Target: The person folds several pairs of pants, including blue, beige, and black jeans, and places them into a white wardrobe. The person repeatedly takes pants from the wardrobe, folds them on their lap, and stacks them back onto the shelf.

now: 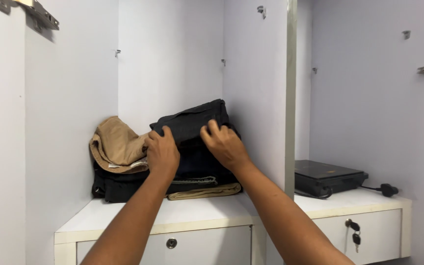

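A folded black garment (192, 120) lies on top of a pile of clothes in the left wardrobe compartment. My left hand (162, 153) grips its near left edge, and my right hand (224, 145) holds its near right edge. To the left, a crumpled tan garment (116, 145) rests on dark clothing (119, 189). A folded tan piece (204, 192) sticks out at the bottom of the pile. The pile sits on a white shelf (172, 216).
A vertical white partition (258, 98) divides the wardrobe. In the right compartment a flat black appliance (327, 176) with a cable and plug (386, 189) lies on the shelf. Drawers below have locks (171, 243); keys (355, 236) hang from the right one. Door hinges (38, 12) project at the upper left.
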